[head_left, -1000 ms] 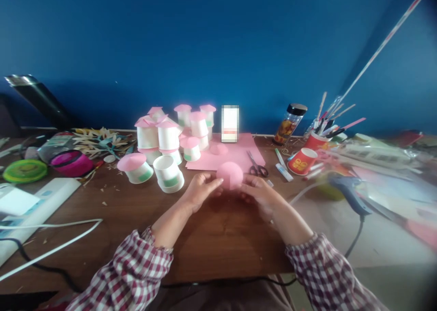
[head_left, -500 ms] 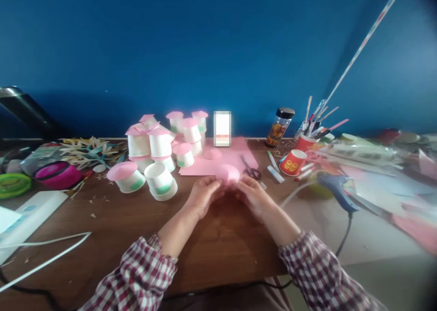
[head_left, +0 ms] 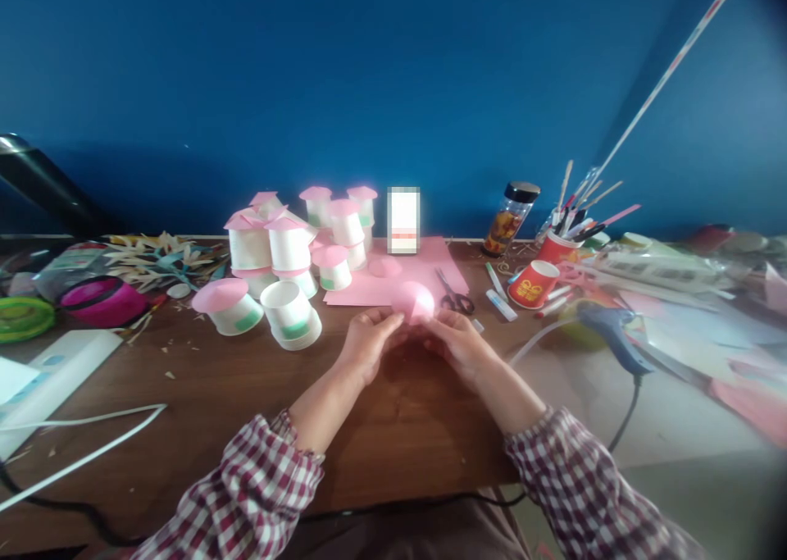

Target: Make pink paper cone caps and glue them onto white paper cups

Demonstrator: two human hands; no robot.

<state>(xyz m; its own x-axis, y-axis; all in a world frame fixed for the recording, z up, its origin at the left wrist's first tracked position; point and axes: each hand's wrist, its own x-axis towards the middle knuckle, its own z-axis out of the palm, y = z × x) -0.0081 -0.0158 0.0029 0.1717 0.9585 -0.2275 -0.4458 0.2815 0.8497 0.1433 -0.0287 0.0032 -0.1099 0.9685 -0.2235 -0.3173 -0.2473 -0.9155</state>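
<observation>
A pink paper cone point(head_left: 413, 299) is pinched at its near edge between my two hands, a little above the brown table point(head_left: 393, 437). My left hand point(head_left: 367, 339) grips its left side with the thumb on top. On the other side my right hand point(head_left: 456, 339) holds the edge in the same way. Beyond the cone lie pink paper sheets point(head_left: 350, 293) with another pink paper piece point(head_left: 385, 266) on them. Left of my hands stand upside-down-looking stacked white paper cups point(head_left: 288, 310) with a green patch, beside a cup under a pink paper roof point(head_left: 225, 295).
Black-handled scissors point(head_left: 456, 302) lie right of the sheets, near a glue stick point(head_left: 501, 306). A red paper cup point(head_left: 534, 284), a lidded jar point(head_left: 510, 220) and a blue glue gun point(head_left: 615, 339) stand or lie to the right. At left are a power strip point(head_left: 67, 380) and white cable.
The view has shifted slightly, so the table things appear higher. Both hands keep hold of the cone, which has turned a little, its overlapping seam now further right.
</observation>
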